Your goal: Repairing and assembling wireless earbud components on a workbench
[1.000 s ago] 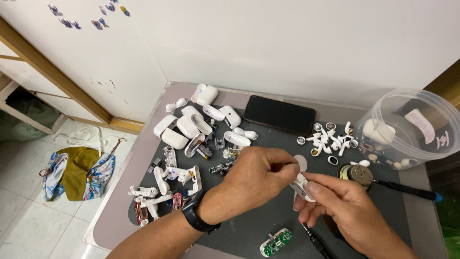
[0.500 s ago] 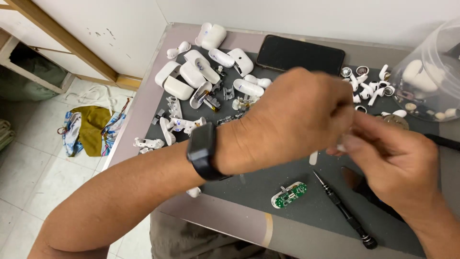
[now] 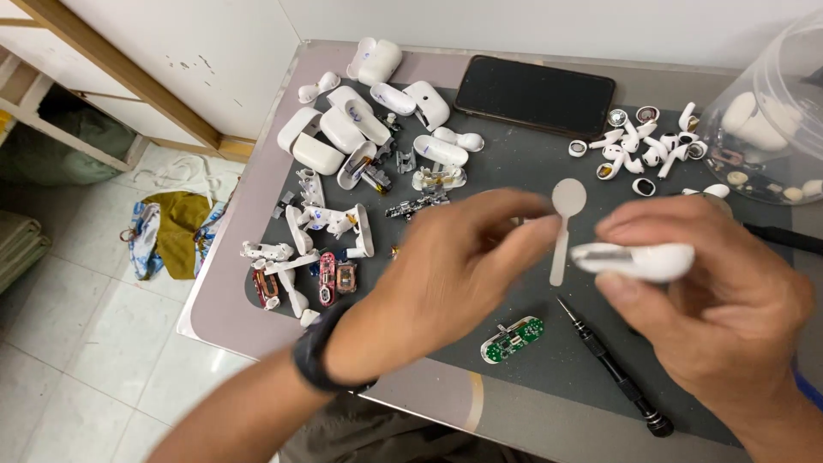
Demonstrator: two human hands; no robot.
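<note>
Left of the green circuit board (image 3: 512, 339) on the desk (image 3: 429, 399), the left hand (image 3: 446, 279) hovers loosely curled, grasping nothing. Up right of the board, the right hand (image 3: 716, 300) pinches a white earbud piece (image 3: 634, 261).

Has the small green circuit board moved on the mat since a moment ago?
No. The green circuit board still lies just left of the black screwdriver near the mat's front edge; only the camera shifted.
</note>
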